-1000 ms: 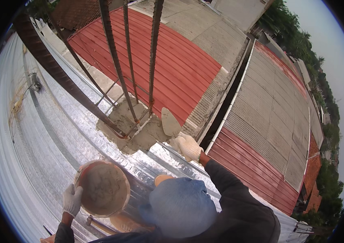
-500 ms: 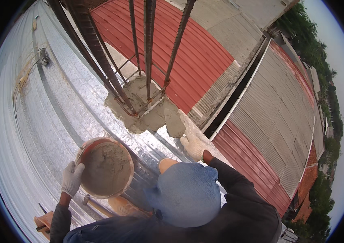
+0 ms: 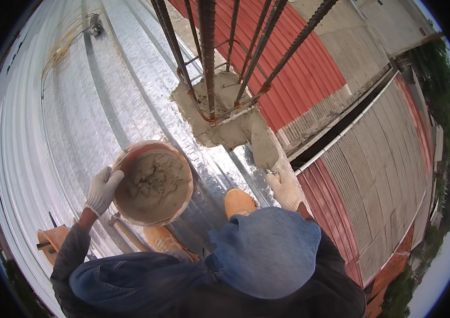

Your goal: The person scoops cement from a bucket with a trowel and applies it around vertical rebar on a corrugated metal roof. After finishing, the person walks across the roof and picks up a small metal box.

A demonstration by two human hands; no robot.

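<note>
My left hand [image 3: 103,188], in a pale knit glove, grips the near-left rim of a round bucket [image 3: 186,199]. Lumpy grey mortar [image 3: 153,177] fills much of it. My right hand [image 3: 287,193], gloved too, is closed low beside the ledge [image 3: 290,170], at the near end of a strip of wet mortar [image 3: 263,146]. Whatever its fingers hold is hidden or merges with the grey mortar. That strip joins a wider mortar patch [image 3: 211,132] around the foot of several upright ribbed steel bars [image 3: 210,58], tied by thin steel hoops.
Ridged metal roofing [image 3: 66,132] lies under my tan boots [image 3: 239,202]. An orange-brown container [image 3: 52,241] and a wooden handle [image 3: 129,233] are at lower left. A cable with a small device [image 3: 95,25] lies farther off. Beyond the ledge are red roofing [image 3: 283,69] and a dark gutter gap [image 3: 336,135].
The whole view has shifted, so bars, bucket and hands appear farther right, and more of my boots shows. My left hand keeps its grip on the bucket; my right hand stays near the mortar strip.
</note>
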